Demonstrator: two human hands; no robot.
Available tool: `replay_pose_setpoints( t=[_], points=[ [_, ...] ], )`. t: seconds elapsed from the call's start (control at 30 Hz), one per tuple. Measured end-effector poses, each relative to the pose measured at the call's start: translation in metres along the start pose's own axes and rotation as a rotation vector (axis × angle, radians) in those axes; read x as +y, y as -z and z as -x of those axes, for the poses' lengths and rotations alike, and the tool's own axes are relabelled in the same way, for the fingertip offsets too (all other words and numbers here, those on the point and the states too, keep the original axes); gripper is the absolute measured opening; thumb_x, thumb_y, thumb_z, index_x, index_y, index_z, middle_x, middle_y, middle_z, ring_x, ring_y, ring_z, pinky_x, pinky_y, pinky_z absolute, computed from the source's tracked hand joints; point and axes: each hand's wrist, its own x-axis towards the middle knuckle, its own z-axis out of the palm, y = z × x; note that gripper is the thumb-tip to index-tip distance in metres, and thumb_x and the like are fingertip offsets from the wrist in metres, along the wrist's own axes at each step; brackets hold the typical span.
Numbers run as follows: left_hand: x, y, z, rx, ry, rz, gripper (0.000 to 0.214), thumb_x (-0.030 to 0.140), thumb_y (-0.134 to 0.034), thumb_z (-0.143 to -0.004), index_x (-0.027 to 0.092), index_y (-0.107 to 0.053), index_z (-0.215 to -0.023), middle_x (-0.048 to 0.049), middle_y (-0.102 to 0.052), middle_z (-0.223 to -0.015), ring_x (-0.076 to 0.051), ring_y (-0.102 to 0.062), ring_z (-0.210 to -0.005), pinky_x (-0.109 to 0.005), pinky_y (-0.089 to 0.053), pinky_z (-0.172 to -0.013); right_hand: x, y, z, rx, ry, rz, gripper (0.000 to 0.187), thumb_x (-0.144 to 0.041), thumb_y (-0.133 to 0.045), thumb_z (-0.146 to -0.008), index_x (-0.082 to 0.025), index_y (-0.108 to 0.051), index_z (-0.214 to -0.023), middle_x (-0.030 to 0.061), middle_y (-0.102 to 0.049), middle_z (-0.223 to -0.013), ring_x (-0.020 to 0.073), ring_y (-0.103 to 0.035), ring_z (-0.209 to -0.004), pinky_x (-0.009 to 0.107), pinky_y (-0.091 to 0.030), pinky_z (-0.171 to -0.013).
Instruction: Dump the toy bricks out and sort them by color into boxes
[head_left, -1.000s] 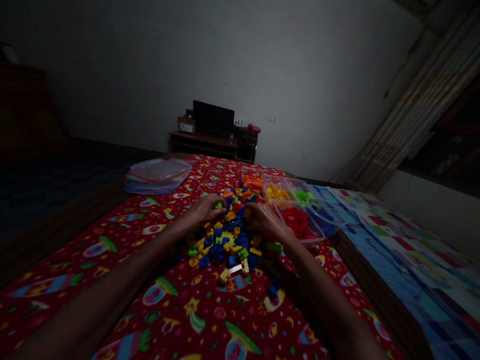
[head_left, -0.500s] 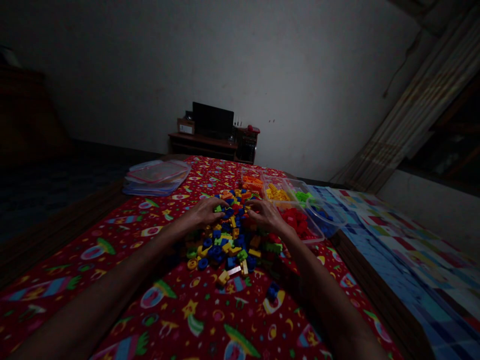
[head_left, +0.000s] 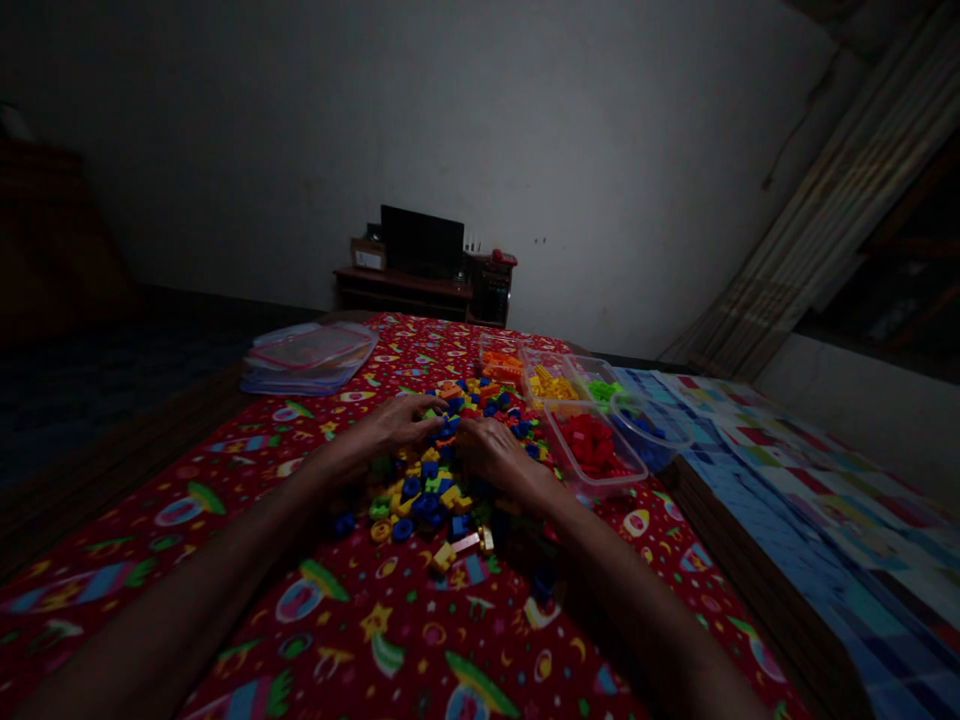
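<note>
A heap of small toy building bricks (head_left: 429, 490) in blue, yellow, green, orange and red lies on the red patterned cloth. At its left side is my left hand (head_left: 401, 422), thumb and fingers apart around bricks near the top of the heap; it is open. My right hand (head_left: 491, 452) reaches over the middle of the heap, palm down. Its fingers curl downward among the bricks, and whatever they pinch is hidden beneath the hand. A clear box of red bricks (head_left: 592, 447) stands just right of that hand.
Beyond it stand clear boxes of orange bricks (head_left: 501, 367), yellow bricks (head_left: 553, 385) and green bricks (head_left: 603, 391). A round tub of blue bricks (head_left: 649, 427) is at the right. Stacked clear lids (head_left: 307, 357) lie at the far left of the patterned cloth (head_left: 390, 590).
My right hand has moved left and slightly nearer, from the heap's right side to its middle, and its fingers have curled in. My left hand has shifted slightly left.
</note>
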Motion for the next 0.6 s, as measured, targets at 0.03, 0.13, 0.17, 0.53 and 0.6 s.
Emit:
replay_pose_setpoints(
  t=[0.03, 0.13, 0.17, 0.53, 0.6],
  points=[
    [-0.001, 0.001, 0.000, 0.007, -0.009, 0.015, 0.057, 0.056, -0.047, -0.078, 0.017, -0.069, -0.114, -0.0073, -0.072, -0.114, -0.026, -0.067, -0.101, -0.029, -0.052, -0.085, 0.002, 0.003, -0.001, -0.003, -0.009, -0.040, 0.015, -0.011, -0.050, -0.085, -0.012, -0.061, -0.095, 0.0053, -0.060, -0.078, 0.0156, -0.052, -0.071, 0.026, -0.037, -0.064],
    [-0.006, 0.005, 0.001, 0.048, -0.035, 0.055, 0.062, 0.061, -0.042, -0.080, 0.017, -0.069, -0.112, -0.0094, -0.072, -0.113, -0.027, -0.067, -0.101, -0.031, -0.053, -0.083, 0.012, 0.016, -0.003, 0.091, -0.076, -0.147, 0.018, -0.010, -0.054, -0.080, -0.015, -0.062, -0.096, 0.0042, -0.064, -0.082, 0.0147, -0.057, -0.073, 0.024, -0.039, -0.064],
    [-0.009, 0.005, 0.001, 0.061, -0.041, 0.064, 0.062, 0.062, -0.042, -0.080, 0.017, -0.070, -0.112, -0.0099, -0.072, -0.112, -0.028, -0.067, -0.100, -0.032, -0.054, -0.082, 0.018, 0.022, -0.003, 0.142, -0.106, -0.166, 0.020, -0.011, -0.056, -0.080, -0.016, -0.063, -0.098, 0.0042, -0.066, -0.084, 0.0148, -0.058, -0.075, 0.024, -0.041, -0.065],
    [-0.015, 0.010, -0.004, 0.089, -0.050, -0.035, 0.050, 0.049, -0.043, -0.080, 0.021, -0.071, -0.111, -0.0068, -0.072, -0.113, -0.026, -0.067, -0.101, -0.032, -0.051, -0.089, 0.118, 0.091, -0.021, 0.316, -0.562, 0.036, 0.028, -0.021, -0.064, -0.078, -0.012, -0.068, -0.105, 0.0125, -0.070, -0.101, 0.0224, -0.064, -0.093, 0.035, -0.048, -0.083],
    [-0.013, 0.014, -0.004, 0.093, -0.030, -0.064, 0.049, 0.047, -0.043, -0.079, 0.020, -0.072, -0.108, -0.0069, -0.073, -0.111, -0.026, -0.067, -0.099, -0.032, -0.051, -0.088, 0.121, 0.094, -0.020, 0.352, -0.556, 0.053, 0.032, -0.025, -0.064, -0.080, -0.012, -0.066, -0.109, 0.0138, -0.070, -0.105, 0.0230, -0.064, -0.095, 0.037, -0.048, -0.086]
  ],
)
